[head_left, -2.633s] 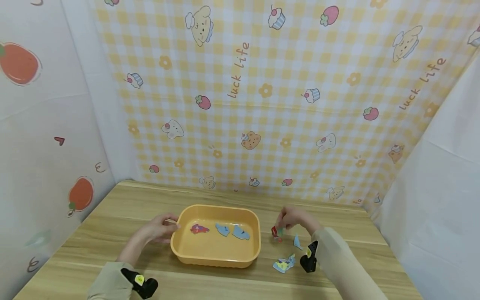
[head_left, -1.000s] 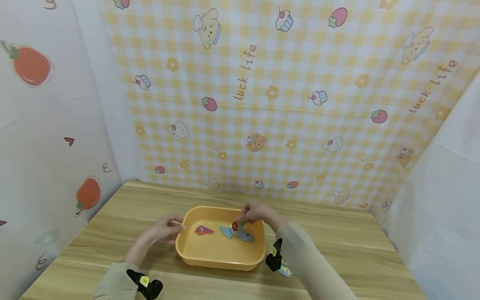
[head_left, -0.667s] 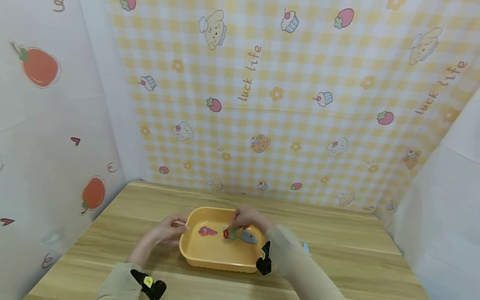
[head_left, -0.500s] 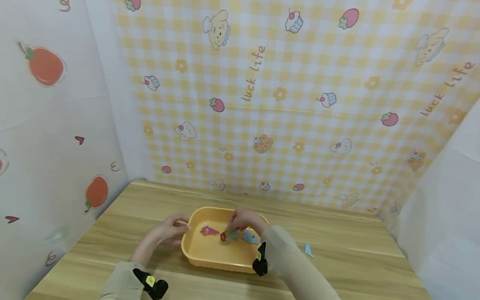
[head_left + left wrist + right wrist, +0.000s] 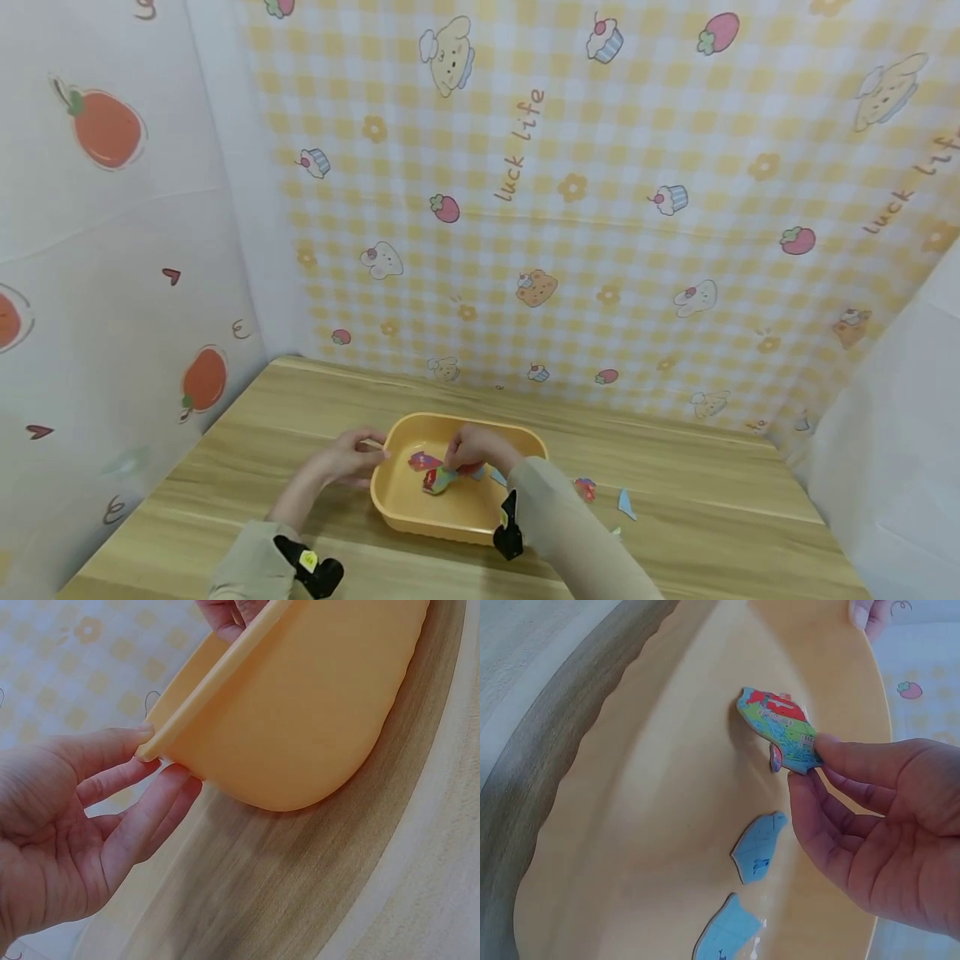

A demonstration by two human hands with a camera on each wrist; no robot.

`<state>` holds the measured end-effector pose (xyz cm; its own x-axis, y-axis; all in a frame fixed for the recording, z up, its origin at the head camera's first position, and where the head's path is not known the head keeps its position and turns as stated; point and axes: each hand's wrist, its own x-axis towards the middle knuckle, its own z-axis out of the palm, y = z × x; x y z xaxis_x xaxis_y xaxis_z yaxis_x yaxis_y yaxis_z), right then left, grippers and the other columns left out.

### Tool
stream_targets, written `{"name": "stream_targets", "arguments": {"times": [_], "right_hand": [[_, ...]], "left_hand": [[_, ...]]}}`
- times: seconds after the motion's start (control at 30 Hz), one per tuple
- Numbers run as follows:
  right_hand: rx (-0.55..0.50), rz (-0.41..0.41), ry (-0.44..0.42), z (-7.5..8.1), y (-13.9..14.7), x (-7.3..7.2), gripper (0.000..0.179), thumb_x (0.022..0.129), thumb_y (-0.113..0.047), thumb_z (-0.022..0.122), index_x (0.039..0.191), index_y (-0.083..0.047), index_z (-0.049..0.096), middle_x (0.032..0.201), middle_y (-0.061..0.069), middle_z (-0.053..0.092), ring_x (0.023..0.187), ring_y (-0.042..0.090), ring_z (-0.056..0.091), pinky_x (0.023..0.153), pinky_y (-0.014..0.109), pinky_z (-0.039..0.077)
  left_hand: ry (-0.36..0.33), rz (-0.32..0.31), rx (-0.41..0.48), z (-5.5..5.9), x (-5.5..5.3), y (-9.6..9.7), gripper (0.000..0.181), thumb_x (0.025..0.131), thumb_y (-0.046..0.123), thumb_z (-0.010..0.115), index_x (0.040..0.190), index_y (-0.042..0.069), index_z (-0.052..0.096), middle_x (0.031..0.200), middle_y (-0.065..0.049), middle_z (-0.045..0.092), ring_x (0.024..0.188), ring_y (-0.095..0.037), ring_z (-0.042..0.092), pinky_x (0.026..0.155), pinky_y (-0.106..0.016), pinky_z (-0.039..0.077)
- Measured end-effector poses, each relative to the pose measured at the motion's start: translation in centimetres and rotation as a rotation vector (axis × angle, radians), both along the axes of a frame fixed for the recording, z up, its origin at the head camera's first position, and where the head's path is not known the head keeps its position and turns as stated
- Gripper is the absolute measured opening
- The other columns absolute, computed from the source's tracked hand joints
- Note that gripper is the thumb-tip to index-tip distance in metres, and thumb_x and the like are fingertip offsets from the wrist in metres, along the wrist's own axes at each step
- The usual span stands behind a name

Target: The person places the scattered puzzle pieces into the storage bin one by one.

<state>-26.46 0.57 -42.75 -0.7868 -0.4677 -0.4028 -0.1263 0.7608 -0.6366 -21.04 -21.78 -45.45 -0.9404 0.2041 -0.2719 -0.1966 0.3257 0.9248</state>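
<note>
My left hand (image 5: 348,458) holds the left rim of a yellow-orange plastic tray (image 5: 431,526). In the left wrist view, the thumb lies on the rim and fingers reach beneath it. Over the tray's floor, my right hand (image 5: 480,447) pinches a red, green and blue puzzle piece (image 5: 780,724) between thumb and fingers. A red-purple puzzle piece (image 5: 424,461) lies behind it, mostly hidden in the right wrist view. Two light-blue pieces, an upper blue piece (image 5: 760,847) and a lower blue piece (image 5: 726,930), lie flat in the tray.
On the wooden table (image 5: 697,533), right of the tray, lie a red-and-purple piece (image 5: 585,489) and a pointed light-blue piece (image 5: 627,504). A pale piece (image 5: 617,532) shows partly past the right sleeve. A checked curtain (image 5: 570,250) hangs behind the table.
My right hand has carried the puzzle piece from the table on the right into the tray, then further left toward the red-purple piece. The left hand has stayed on the rim.
</note>
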Motion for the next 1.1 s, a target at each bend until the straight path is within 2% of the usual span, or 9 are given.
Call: {"name": "stream_targets", "arguments": {"times": [0.27,0.57,0.67,0.8,0.87,0.9,0.97,1.03,1.1], "right_hand": [[0.033,0.017,-0.011,-0.1,-1.7,0.5,0.005,0.080,0.003,0.064,0.074,0.003,0.062,0.064,0.002,0.056,0.057,0.013,0.056,0.061,0.027,0.056],[0.034,0.021,-0.039,-0.4,-3.3,1.0,0.005,0.079,0.003,0.065,0.075,0.004,0.061,0.065,0.004,0.055,0.058,0.014,0.054,0.066,0.032,0.057],[0.058,0.022,-0.017,-2.1,-3.7,0.0,0.006,0.079,0.000,0.067,0.082,0.004,0.064,0.073,0.008,0.061,0.064,0.017,0.060,0.068,0.033,0.058],[0.046,0.116,0.017,-8.6,-3.4,-4.3,0.007,0.076,-0.002,0.067,0.082,-0.007,0.065,0.075,0.004,0.060,0.061,0.014,0.060,0.057,0.026,0.055],[0.057,0.156,0.067,-9.0,-3.0,-4.6,0.012,0.075,-0.001,0.065,0.083,-0.010,0.065,0.076,0.003,0.058,0.058,0.012,0.056,0.052,0.023,0.051],[0.026,0.158,0.037,-9.0,-2.7,-4.7,0.013,0.075,0.000,0.063,0.083,-0.010,0.066,0.076,0.003,0.059,0.057,0.012,0.054,0.050,0.024,0.050],[-0.001,0.149,0.025,-6.2,-2.2,-3.2,0.015,0.077,0.002,0.061,0.088,-0.006,0.066,0.077,0.007,0.060,0.055,0.013,0.051,0.049,0.024,0.046],[-0.029,0.122,0.013,-2.3,-1.5,-0.8,0.015,0.081,0.004,0.058,0.095,0.000,0.065,0.078,0.012,0.062,0.055,0.013,0.048,0.049,0.023,0.044],[-0.080,0.124,-0.034,-0.5,-0.4,0.2,0.017,0.084,0.006,0.053,0.098,0.004,0.063,0.072,0.015,0.059,0.051,0.011,0.041,0.045,0.021,0.036]], "left_hand": [[-0.004,0.006,-0.012,0.0,-0.1,0.0,0.042,0.089,0.014,0.057,0.122,-0.008,0.042,0.116,-0.032,0.052,0.093,-0.024,0.062,0.068,-0.034,0.058],[-0.018,0.024,-0.020,0.1,0.0,0.2,0.041,0.089,0.014,0.057,0.122,-0.006,0.043,0.115,-0.029,0.053,0.092,-0.022,0.062,0.069,-0.035,0.057],[-0.017,0.026,-0.030,0.2,0.0,0.2,0.042,0.089,0.015,0.057,0.122,-0.006,0.043,0.115,-0.029,0.054,0.092,-0.022,0.062,0.069,-0.035,0.057],[-0.013,0.023,-0.030,0.3,-0.1,0.3,0.041,0.089,0.015,0.057,0.122,-0.006,0.043,0.114,-0.029,0.053,0.091,-0.021,0.062,0.069,-0.035,0.057],[-0.011,0.020,-0.028,0.3,0.0,0.4,0.040,0.090,0.015,0.057,0.121,-0.006,0.044,0.114,-0.029,0.054,0.090,-0.021,0.062,0.068,-0.034,0.057],[-0.010,0.019,-0.028,0.4,0.0,0.4,0.040,0.090,0.015,0.057,0.121,-0.006,0.044,0.113,-0.029,0.054,0.089,-0.020,0.062,0.067,-0.034,0.057],[-0.006,0.016,-0.029,0.4,0.0,0.4,0.039,0.089,0.014,0.057,0.120,-0.006,0.044,0.113,-0.028,0.055,0.088,-0.019,0.062,0.066,-0.033,0.057],[-0.004,0.017,-0.033,0.4,0.1,0.4,0.039,0.089,0.014,0.057,0.120,-0.006,0.044,0.112,-0.027,0.055,0.086,-0.019,0.062,0.064,-0.032,0.057],[-0.001,0.015,-0.038,0.3,0.2,0.4,0.039,0.089,0.014,0.057,0.120,-0.006,0.044,0.113,-0.027,0.055,0.086,-0.018,0.062,0.064,-0.031,0.057]]}}
